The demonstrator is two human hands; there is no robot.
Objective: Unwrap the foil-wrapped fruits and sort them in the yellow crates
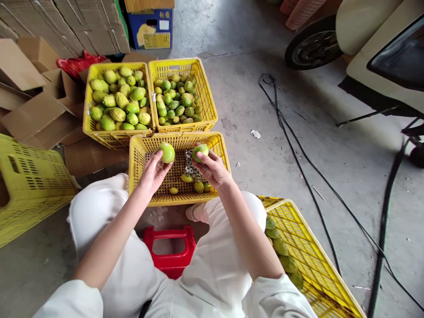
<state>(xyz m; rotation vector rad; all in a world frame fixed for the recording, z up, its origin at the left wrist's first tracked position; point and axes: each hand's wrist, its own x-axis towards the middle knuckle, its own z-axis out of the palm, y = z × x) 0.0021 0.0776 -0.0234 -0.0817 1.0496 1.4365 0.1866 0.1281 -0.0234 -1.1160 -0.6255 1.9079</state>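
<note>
My left hand [154,171] grips a green lemon [166,152] between thumb and fingers. A second green lemon [200,152] is held in my right hand [213,168], at about the same height. Both hands are above a yellow plastic crate [133,168] in front of my knees. Inside it, a few small yellow-green lemons [199,187] lie near the front right. Beside them is a crumpled, shiny silvery piece [192,168], partly hidden by my right hand.
Two yellow crates, one at the left [86,117] with larger lemons and one at the right [212,110] with smaller ones, stand beyond. Another crate [318,247] holds lemons by my right leg. Cardboard [36,117], a red stool [170,260] and black cables [298,161] are around me.
</note>
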